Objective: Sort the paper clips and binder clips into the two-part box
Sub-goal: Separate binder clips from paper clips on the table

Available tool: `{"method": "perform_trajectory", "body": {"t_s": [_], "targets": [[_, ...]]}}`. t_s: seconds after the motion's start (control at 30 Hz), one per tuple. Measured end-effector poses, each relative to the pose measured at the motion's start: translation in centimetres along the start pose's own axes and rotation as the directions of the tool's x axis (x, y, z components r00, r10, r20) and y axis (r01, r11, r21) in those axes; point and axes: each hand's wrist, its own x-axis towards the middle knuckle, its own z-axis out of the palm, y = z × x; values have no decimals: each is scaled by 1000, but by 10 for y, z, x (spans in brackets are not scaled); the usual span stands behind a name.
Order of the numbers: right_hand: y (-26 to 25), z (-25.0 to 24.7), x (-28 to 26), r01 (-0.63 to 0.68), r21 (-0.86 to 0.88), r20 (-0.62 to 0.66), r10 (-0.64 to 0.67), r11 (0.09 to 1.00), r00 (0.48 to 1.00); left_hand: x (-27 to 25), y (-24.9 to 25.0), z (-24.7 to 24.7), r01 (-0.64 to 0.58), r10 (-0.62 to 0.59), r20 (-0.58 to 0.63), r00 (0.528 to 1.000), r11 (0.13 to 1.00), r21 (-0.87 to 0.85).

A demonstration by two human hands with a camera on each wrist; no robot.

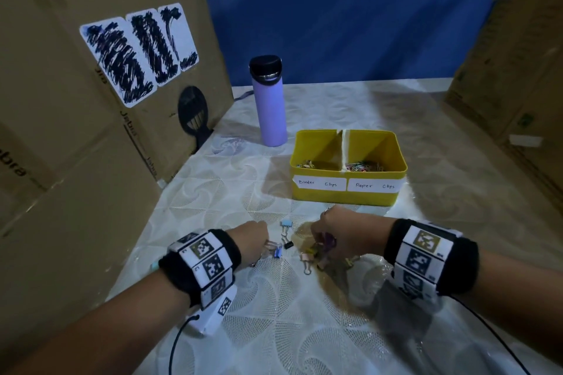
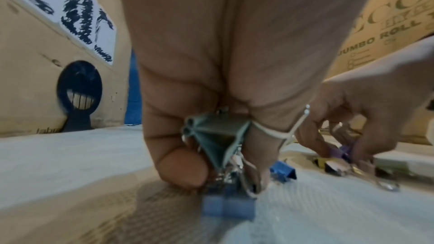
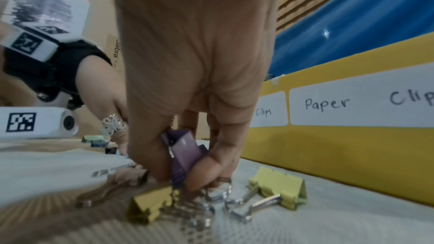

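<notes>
down at the table, left hand (image 2: 211, 84) fingers clench a grey binder clip (image 2: 215, 136), right hand (image 3: 195, 81) fingers a purple binder clip (image 3: 184, 153)

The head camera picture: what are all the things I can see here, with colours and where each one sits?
Two-part box: one, yellow, far side of the table, labelled Binder Clips left, Paper Clips right; both parts hold some clips.
Loose binder clips: several, blue, black, pink, yellow, on the table between the hands.
Purple binder clip: one, held by the right hand.
Grey-green binder clip: one, held by the left hand.
Bottle: one, lilac with a black lid, upright, left of and behind the box.
Cardboard boxes: brown, along both sides.
Backdrop: blue, behind the table.
Table: white patterned cover.
Left hand: fingers curled on its clip; black wristband.
Right hand: fingers pinching its clip; black wristband.
</notes>
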Motion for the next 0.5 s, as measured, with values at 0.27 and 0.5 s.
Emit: {"method": "perform_trajectory", "body": {"t_s": [0.27,0.5], "targets": [[2,-35,-4,72,146,-138,-52,987,989,-9,-5,-2,-35,35,43,998,999,-13],[31,-94,10,-43,390,-601,290,920,745,3,-20,-87,-159,123,-102,987,826,-541]]}}
